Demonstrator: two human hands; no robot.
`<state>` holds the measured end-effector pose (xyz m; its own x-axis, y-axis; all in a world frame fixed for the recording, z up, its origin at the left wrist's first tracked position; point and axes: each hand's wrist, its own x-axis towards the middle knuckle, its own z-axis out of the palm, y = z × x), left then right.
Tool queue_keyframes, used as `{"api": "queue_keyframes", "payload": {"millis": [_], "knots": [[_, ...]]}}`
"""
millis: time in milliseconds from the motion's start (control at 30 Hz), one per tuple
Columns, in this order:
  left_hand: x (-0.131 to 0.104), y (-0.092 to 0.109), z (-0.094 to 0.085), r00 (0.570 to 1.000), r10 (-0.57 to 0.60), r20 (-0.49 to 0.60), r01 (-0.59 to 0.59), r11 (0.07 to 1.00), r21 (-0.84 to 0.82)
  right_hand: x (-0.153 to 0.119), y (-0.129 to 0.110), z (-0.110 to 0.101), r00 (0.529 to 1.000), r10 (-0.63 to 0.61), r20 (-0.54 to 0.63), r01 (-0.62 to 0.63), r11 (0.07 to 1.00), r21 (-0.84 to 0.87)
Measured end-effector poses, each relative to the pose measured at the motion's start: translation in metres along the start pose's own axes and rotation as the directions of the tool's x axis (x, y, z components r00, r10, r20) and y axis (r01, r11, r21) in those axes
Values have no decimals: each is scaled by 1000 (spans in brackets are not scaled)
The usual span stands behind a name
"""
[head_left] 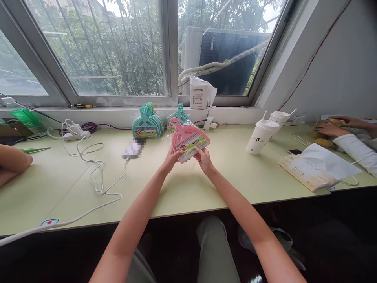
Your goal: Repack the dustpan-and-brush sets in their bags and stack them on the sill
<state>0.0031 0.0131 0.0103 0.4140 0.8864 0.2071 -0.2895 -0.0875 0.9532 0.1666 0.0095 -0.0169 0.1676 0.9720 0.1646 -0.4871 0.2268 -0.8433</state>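
One pink dustpan (191, 139), white brush bristles and a printed label across its front, held tilted above the worktop (229, 181), its looped handle pointing up and to the left. Left hand (171, 159) grips its lower left edge; right hand (204, 160) grips its lower right, thumbs on the front. Behind the dustpan and to its left, a row of teal dustpans (144, 124) in clear wrap; directly behind it, a second teal batch (181, 113), partly hidden. Left of it, one item (133, 149) blurred past naming. Right of it, two lidded white cups (261, 137); farther right, a printed pack (316, 167).
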Motion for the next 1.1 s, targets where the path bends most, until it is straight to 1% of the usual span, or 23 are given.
{"api": "queue_keyframes", "payload": {"millis": [67,100,133,167,200,233,267,300,333,367,400,433,467,500,533,600,667,700,767,833,900,1033,1100], "knots": [[2,0,-8,999,-9,-32,8,1000,-17,3,-4,-5,995,70,65,-63,993,-99],[4,-1,-12,999,-14,-49,13,1000,-28,3,-5,-8,992,94,86,-77,979,-188],[6,-1,-18,998,-22,-67,20,999,-43,4,-7,-11,992,93,90,-61,950,-305],[8,-2,-23,996,-34,-87,29,998,-58,4,-8,-14,995,54,81,-12,893,-449],[9,-4,-28,993,-49,-108,41,997,-72,3,-9,-18,997,-22,76,64,791,-608],[11,-5,-32,989,-68,-128,58,995,-83,2,-10,-20,988,-118,100,152,633,-759],[12,-7,-36,985,-93,-145,80,992,-93,1,-10,-22,965,-202,166,239,428,-871],[13,-8,-39,980,-117,-162,101,989,-103,-1,-10,-23,931,-245,272,323,203,-924],[13,-9,-42,975,-138,-172,119,986,-116,-3,-10,-23,889,-234,393,403,-5,-915],[13,-10,-44,972,-156,-177,134,983,-129,-5,-10,-23,843,-185,505,479,-168,-862],[13,-10,-45,969,-169,-179,145,979,-140,-6,-10,-23,796,-121,593,547,-277,-790],[13,-11,-47,967,-180,-178,154,977,-148,-7,-9,-22,753,-65,655,600,-342,-723],[14,-11,-48,966,-187,-179,160,975,-152,-7,-8,-22,721,-27,693,635,-374,-676],[14,-11,-49,964,-193,-183,166,974,-154,-6,-8,-22,706,-15,709,649,-389,-654],[14,-11,-50,961,-202,-190,174,973,-154,-5,-7,-22,708,-24,706,641,-397,-657],[14,-12,-52,951,-219,-219,187,970,-158,0,-6,-25,749,-88,657,573,-412,-709],[15,-13,-53,947,-221,-232,186,969,-163,4,-7,-29,796,-183,577,469,-417,-779],[15,-13,-53,952,-219,-215,187,969,-161,5,-8,-30,812,-229,537,421,-408,-810],[15,-15,-53,960,-220,-172,195,969,-154,6,-10,-31,832,-299,468,360,-351,-864],[15,-17,-53,959,-237,-152,216,965,-146,3,-14,-29,847,-334,414,333,-273,-902],[15,-18,-54,954,-250,-163,227,963,-146,-1,-18,-25,859,-352,371,308,-222,-925],[16,-17,-51,963,-234,-132,215,966,-143,-8,-24,-16,868,-377,324,259,-214,-942],[16,-16,-49,974,-201,-104,188,974,-123,-8,-26,-14,891,-372,260,208,-175,-962]]}}
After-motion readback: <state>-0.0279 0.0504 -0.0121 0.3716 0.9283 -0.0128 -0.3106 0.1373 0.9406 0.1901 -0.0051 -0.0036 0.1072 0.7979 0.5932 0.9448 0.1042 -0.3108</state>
